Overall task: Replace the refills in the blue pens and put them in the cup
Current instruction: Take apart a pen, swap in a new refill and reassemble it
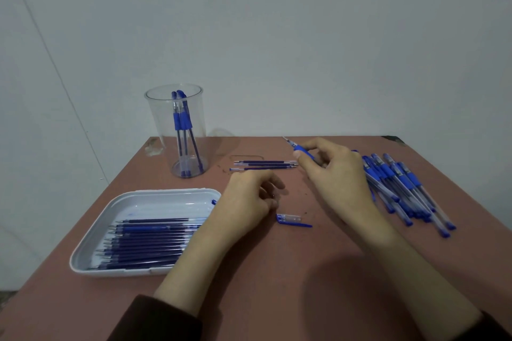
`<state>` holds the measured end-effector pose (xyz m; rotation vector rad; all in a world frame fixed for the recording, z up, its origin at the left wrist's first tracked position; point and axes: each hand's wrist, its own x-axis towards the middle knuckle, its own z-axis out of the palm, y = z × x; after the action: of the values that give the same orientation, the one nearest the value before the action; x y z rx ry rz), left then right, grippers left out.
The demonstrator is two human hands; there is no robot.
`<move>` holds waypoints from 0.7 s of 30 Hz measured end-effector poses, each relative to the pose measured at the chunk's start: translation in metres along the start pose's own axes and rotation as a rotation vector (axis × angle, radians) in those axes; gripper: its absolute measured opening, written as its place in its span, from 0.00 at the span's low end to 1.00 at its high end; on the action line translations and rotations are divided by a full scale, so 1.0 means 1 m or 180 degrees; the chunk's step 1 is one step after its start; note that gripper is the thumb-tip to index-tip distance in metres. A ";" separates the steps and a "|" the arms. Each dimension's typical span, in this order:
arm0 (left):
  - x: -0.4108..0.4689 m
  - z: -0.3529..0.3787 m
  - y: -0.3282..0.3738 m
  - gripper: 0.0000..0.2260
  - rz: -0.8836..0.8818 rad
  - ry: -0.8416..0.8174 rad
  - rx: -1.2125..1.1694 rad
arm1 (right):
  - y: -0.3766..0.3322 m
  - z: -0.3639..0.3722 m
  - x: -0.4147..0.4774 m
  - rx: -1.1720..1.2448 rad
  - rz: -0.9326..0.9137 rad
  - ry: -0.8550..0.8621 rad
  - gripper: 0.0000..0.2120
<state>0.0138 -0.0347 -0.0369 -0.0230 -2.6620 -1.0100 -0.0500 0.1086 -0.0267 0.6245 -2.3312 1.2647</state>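
Fingers (311, 144) of the right hand (340, 177): curled round the blue grip of an uncapped pen (301, 149), pinching it against the thumb, metal tip aimed up and left toward the wall. Held over the far part of the table (277, 285), forearm reaching in from the lower right, dark sleeve at the frame's edge.

On the left hand (246, 205): loosely curled, knuckles up, low over the table, just beside a loose cap (289, 218) lying flat. Forearm in from the bottom edge.

Beyond both hands, three bare refills (264, 165) side by side. Far left, upright, a clear cup (163, 119) with a few capped pens (181, 119) inside. Near left, a white tray (166, 191) of stacked refills (149, 238). Behind the right hand, a heap of blue pens (401, 188).
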 end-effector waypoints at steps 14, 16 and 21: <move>0.004 -0.010 0.005 0.08 -0.0501 0.0274 -0.1873 | -0.002 0.003 0.000 0.0475 0.0015 -0.0398 0.02; 0.004 -0.013 0.007 0.07 -0.0635 0.0318 -0.2530 | -0.007 0.004 -0.004 0.0733 -0.0019 -0.0657 0.03; 0.004 -0.016 0.006 0.04 -0.0990 0.0352 -0.3262 | -0.014 0.005 -0.010 0.0865 -0.0006 -0.0968 0.04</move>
<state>0.0150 -0.0408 -0.0207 0.2252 -1.8023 -2.2655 -0.0345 0.0996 -0.0258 0.9670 -2.4095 1.5979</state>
